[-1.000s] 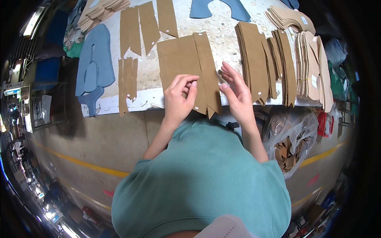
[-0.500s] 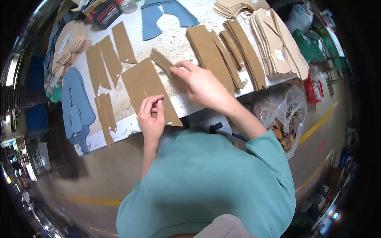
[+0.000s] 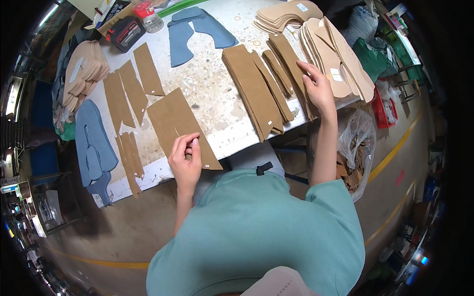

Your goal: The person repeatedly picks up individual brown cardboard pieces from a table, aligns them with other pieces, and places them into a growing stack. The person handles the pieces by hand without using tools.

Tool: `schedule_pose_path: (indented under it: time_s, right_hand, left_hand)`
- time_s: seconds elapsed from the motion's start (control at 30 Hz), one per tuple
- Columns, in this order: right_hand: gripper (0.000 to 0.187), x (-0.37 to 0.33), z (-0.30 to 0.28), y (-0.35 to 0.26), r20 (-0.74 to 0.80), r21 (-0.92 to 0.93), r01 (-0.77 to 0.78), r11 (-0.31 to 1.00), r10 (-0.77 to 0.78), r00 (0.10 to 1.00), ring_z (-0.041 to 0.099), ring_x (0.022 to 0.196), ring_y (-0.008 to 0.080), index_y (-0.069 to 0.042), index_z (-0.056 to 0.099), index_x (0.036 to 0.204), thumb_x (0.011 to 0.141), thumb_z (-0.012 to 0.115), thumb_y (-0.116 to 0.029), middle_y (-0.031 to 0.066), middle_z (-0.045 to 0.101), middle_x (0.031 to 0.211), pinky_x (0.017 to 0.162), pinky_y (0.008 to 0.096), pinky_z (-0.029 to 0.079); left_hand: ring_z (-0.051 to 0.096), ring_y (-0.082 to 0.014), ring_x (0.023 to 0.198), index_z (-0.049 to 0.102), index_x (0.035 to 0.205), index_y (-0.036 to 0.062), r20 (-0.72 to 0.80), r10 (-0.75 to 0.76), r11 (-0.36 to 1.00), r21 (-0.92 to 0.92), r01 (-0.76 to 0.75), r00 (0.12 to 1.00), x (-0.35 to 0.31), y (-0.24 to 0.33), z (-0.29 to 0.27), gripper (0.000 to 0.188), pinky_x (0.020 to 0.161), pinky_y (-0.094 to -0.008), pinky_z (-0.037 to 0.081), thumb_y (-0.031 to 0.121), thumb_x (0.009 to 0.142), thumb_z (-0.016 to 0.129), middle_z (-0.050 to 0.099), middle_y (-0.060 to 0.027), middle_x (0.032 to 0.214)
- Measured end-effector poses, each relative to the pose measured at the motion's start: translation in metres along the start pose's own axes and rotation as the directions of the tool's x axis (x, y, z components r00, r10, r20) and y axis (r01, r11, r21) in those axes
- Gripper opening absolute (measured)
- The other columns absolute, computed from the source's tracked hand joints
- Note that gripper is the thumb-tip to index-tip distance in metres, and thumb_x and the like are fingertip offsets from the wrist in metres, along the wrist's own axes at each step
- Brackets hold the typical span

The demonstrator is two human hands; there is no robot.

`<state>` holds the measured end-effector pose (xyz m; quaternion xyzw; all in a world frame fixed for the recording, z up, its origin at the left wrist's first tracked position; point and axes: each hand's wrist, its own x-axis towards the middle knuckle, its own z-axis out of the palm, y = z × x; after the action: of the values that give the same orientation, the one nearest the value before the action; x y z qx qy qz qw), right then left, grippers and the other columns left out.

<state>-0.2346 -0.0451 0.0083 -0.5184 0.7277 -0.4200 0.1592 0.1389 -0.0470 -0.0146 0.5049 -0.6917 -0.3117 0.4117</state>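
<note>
One brown sheet (image 3: 173, 111) is partly covered by the half-curled left hand (image 3: 185, 157), strips (image 3: 290, 64) are stacked beside the right hand (image 3: 317, 90); whether anything's gripped can't be told tbh.

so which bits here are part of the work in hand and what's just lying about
Likely in use:
large brown panel, by the left hand
long brown stack, at the right hand

Apparently just lying about:
red-lidded jar
black-and-red case
clear bag of scraps
arched blue piece
</note>
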Motion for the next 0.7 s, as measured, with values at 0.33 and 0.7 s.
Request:
schedule_pose_path:
  time_s: [0.33, 0.7]
  right_hand:
    - [0.041, -0.006, -0.003, -0.002, -0.052, -0.228, 0.086, 0.97, -0.1, 0.994, 0.061, 0.111, 0.0255, -0.005, 0.059, 0.132, 0.091, 0.058, -0.004, 0.0172, 0.061, 0.128, 0.095, 0.0309, 0.046]
    - [0.056, -0.058, 0.0, -0.033, -0.136, -0.496, -0.121, 0.86, 0.061, 0.989, 0.062, 0.109, 0.0385, -0.011, 0.054, 0.136, 0.082, 0.071, -0.016, 0.0203, 0.064, 0.122, 0.095, 0.0445, 0.049]
  left_hand:
    - [0.062, -0.0096, 0.075, 0.07, 0.103, -0.0001, 0.049, -0.06, 0.995, -0.08, 0.064, 0.997, 0.0, 0.001, -0.005, 0.014, 0.063, -0.0232, 0.049, 0.003, 0.094, 0.06, 0.067, -0.0079, 0.095]
    - [0.059, -0.0066, 0.063, 0.065, 0.104, -0.0004, -0.036, -0.344, 0.877, -0.371, 0.307, 0.938, 0.012, -0.047, -0.109, 0.02, 0.058, -0.0178, 0.045, 0.013, 0.102, 0.051, 0.069, -0.0074, 0.081]
